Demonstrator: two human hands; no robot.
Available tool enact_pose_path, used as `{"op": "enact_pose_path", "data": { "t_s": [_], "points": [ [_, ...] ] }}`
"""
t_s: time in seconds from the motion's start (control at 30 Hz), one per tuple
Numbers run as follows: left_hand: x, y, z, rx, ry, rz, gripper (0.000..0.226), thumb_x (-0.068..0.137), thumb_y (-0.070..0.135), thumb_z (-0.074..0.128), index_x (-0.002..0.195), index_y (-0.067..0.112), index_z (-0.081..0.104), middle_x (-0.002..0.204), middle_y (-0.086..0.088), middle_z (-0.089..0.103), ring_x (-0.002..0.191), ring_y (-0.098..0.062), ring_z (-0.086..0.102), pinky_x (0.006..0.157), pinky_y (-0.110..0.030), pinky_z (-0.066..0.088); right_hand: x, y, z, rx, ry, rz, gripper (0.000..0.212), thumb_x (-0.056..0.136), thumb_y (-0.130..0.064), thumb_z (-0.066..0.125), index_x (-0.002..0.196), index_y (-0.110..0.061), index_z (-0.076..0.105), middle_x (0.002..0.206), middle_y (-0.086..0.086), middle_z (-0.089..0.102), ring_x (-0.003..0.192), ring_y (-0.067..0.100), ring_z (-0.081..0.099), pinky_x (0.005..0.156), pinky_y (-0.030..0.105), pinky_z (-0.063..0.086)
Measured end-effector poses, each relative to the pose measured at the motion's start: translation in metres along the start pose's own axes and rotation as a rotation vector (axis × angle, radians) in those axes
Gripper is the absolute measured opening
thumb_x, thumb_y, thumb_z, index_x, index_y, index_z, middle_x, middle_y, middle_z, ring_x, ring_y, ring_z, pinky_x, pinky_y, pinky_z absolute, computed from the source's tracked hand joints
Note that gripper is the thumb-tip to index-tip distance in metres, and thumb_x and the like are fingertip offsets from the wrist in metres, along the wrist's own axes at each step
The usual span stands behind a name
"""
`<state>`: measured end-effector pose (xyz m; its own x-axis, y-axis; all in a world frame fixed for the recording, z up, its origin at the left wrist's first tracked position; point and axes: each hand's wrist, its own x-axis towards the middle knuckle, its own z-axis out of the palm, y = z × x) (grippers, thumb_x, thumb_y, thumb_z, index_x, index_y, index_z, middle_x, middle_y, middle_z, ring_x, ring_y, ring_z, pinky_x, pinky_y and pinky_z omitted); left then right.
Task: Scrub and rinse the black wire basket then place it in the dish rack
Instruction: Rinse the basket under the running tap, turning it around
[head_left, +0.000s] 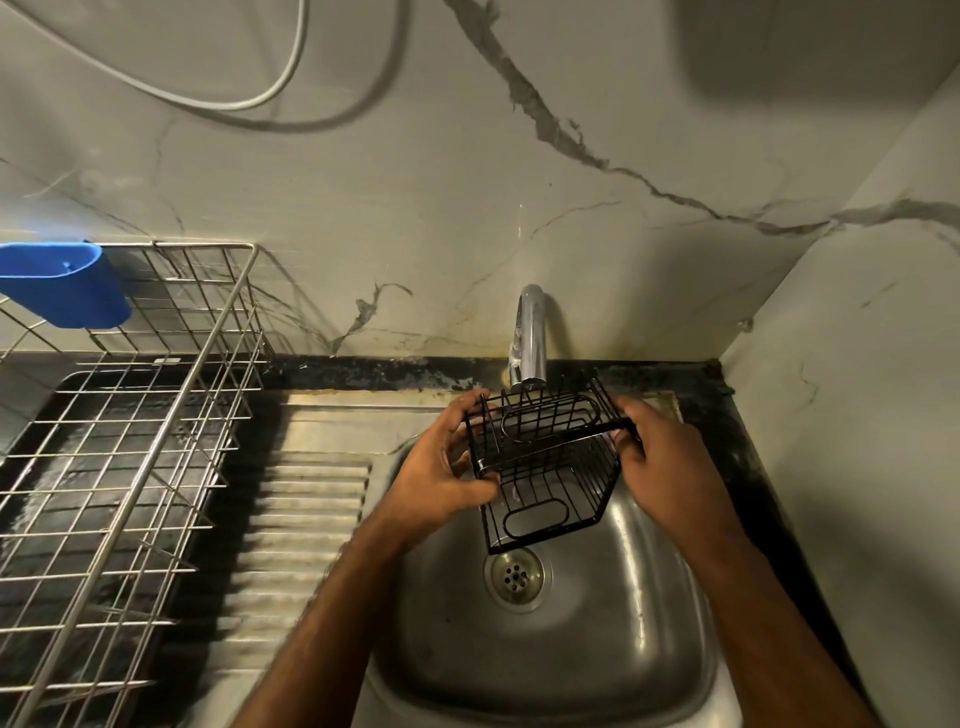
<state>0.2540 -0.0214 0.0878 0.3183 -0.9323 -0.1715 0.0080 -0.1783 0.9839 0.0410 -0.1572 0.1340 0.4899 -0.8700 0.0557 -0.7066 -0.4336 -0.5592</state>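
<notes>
Fingers (480, 488) of the left hand (441, 480) curl round the left corner of the black wire basket (548, 470), thumb pinching the rim wire; those of the right hand (675, 467) wrap its right edge, so both hands grip it. The basket hangs tilted over the sink (597, 649), above the drain (516, 575) and just under the spout of the tap (530, 338), touching neither the sink nor the tap as far as can be seen.

No water can be seen running, and no sponge or scrubber is in view, so whether scrubbing is done cannot be told from here.

Judging the risks: thin wet wire held only at two corners could slip and drop onto the drain. The back rim sits very near the tap spout, so lifting or turning the basket carelessly could knock it against the metal. If the tap is opened hard, water may spray off the wires onto the wall beyond the sink.

Farther from the sink, on the table to its left, past the ribbed drainboard (306, 519), stands the dish rack (156, 415) with a blue holder (62, 286) on its far rim. Carrying the basket across could drip on the table, and its wires might snag the rack's prongs.
</notes>
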Motion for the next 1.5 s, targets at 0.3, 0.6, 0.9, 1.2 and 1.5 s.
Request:
{"op": "enact_pose_path", "data": {
  "t_s": [0.3,0.6,0.9,1.2,1.5],
  "points": [
    [0.000,0.002,-0.007,-0.013,0.003,0.003,0.097,0.074,-0.015,0.072,0.152,0.033,0.042,0.139,0.000,0.062,0.126,-0.022,0.063,0.101,-0.048,0.056,0.000,-0.012,0.001,0.026,-0.021,0.016,0.044,0.101,-0.012,0.052,0.144,-0.020,0.049,0.105,0.008,0.072,0.083,0.014,0.066,0.072,0.018,0.048],
    [-0.004,0.005,-0.013,-0.031,-0.011,0.021,0.098,0.076,-0.022,0.069,0.150,0.036,0.044,0.137,-0.001,0.062,0.124,-0.022,0.064,0.096,-0.041,0.058,-0.003,-0.017,0.003,0.017,0.007,-0.019,0.044,0.100,-0.013,0.054,0.143,-0.021,0.050,0.116,0.009,0.068,0.102,0.019,0.065,0.081,0.017,0.039],
    [-0.013,0.008,-0.021,-0.008,-0.011,0.027,0.097,0.076,-0.022,0.069,0.151,0.033,0.042,0.135,0.004,0.064,0.124,-0.018,0.064,0.097,-0.039,0.057,-0.010,-0.022,0.004,0.017,-0.018,-0.023,0.045,0.101,-0.020,0.054,0.145,-0.019,0.048,0.126,0.006,0.067,0.111,0.016,0.064,0.088,0.018,0.039],
    [-0.023,0.008,-0.033,-0.040,0.001,0.035,0.096,0.077,-0.025,0.066,0.151,0.032,0.044,0.137,-0.002,0.062,0.125,-0.022,0.064,0.090,-0.035,0.057,-0.014,-0.034,0.005,0.015,-0.017,-0.071,0.044,0.101,-0.022,0.055,0.144,-0.021,0.050,0.116,0.004,0.071,0.097,0.013,0.068,0.079,0.016,0.044],
    [-0.036,0.005,-0.050,-0.082,0.030,0.031,0.096,0.076,-0.025,0.065,0.148,0.035,0.047,0.143,-0.003,0.058,0.130,-0.024,0.060,0.086,-0.032,0.056,-0.014,-0.050,0.013,-0.048,-0.075,-0.084,0.047,0.101,-0.028,0.053,0.147,-0.026,0.043,0.101,-0.001,0.072,0.070,0.002,0.057,0.060,0.008,0.041]
  ]
}}
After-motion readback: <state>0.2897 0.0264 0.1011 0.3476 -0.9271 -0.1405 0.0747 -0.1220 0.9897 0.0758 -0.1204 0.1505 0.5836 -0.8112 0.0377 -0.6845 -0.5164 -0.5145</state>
